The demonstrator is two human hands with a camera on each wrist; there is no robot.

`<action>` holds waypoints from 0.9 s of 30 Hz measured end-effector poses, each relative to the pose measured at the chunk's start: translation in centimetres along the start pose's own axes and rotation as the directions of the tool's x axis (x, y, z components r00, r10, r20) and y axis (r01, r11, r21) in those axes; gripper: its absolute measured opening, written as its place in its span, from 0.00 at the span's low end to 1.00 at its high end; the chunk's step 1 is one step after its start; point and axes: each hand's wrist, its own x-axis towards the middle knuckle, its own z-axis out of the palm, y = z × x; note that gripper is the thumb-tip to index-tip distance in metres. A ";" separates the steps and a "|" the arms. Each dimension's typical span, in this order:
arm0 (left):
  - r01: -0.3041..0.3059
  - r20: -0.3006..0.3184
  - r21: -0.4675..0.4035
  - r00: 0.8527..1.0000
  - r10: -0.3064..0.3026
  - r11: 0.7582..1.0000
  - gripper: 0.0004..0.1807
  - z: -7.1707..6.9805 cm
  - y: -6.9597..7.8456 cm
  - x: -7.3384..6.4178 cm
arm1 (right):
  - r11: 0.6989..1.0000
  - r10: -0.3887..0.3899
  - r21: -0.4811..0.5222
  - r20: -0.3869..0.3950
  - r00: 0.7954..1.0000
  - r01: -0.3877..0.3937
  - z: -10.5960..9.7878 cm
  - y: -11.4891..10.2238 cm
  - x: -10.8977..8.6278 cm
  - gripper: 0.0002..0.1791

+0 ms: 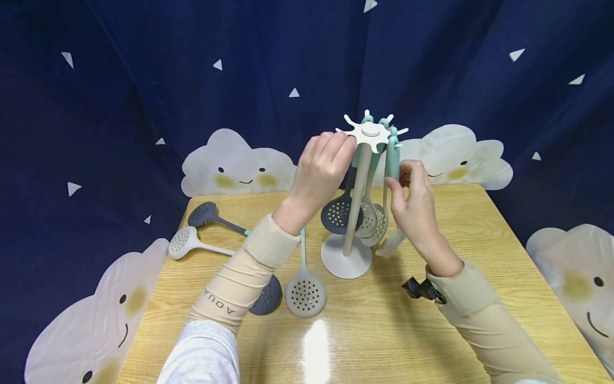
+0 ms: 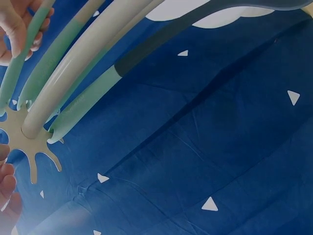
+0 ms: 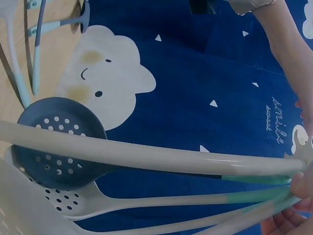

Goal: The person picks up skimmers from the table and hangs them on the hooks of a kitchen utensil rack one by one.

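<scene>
A white utensil stand [image 1: 346, 258] is upright on the table, with a ring of hooks [image 1: 371, 133] on top. My left hand [image 1: 328, 160] reaches the hooks from the left, its fingers curled over one arm of the ring. Several teal-handled utensils hang there, among them a dark skimmer [image 3: 63, 122] and a pale grey skimmer [image 3: 83, 200]. On the right side, my right hand [image 1: 414, 197] pinches a teal handle [image 2: 22, 63] between thumb and fingers, just below the hooks. That handle leads to a pale slotted utensil [image 3: 14, 205], whose head is mostly hidden behind the hand in the head view.
Left of the stand, more utensils lie on the wooden table [image 1: 364, 341]: a dark slotted one [image 1: 203, 213], a white skimmer [image 1: 180, 242], a dark skimmer [image 1: 268, 296] and a grey skimmer [image 1: 305, 293]. A blue curtain [image 1: 268, 48] hangs behind the table.
</scene>
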 end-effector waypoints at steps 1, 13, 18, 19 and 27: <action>0.000 -0.001 -0.001 1.000 0.000 1.000 0.05 0.0 0.0 0.0 | 1.000 0.000 0.001 0.001 1.000 0.000 0.1 0.0 0.0 0.11; 0.004 -0.008 -0.003 1.000 -0.004 1.000 0.04 0.0 0.0 0.1 | 1.000 0.028 0.001 -0.004 1.000 -0.028 0.9 -0.2 -0.2 0.13; 0.004 -0.002 -0.003 1.000 -0.004 1.000 0.04 0.0 0.0 0.0 | 0.999 0.046 0.010 -0.006 0.999 -0.046 1.0 -0.5 -0.2 0.13; 0.003 0.001 0.000 1.000 -0.003 1.000 0.04 0.0 0.0 0.0 | 0.999 0.050 0.015 -0.007 0.999 -0.050 1.1 -0.5 -0.3 0.13; 0.001 0.002 0.004 1.000 -0.001 1.000 0.04 -0.1 0.1 0.1 | 0.997 0.071 0.038 -0.002 0.997 -0.071 1.0 -0.4 -0.3 0.13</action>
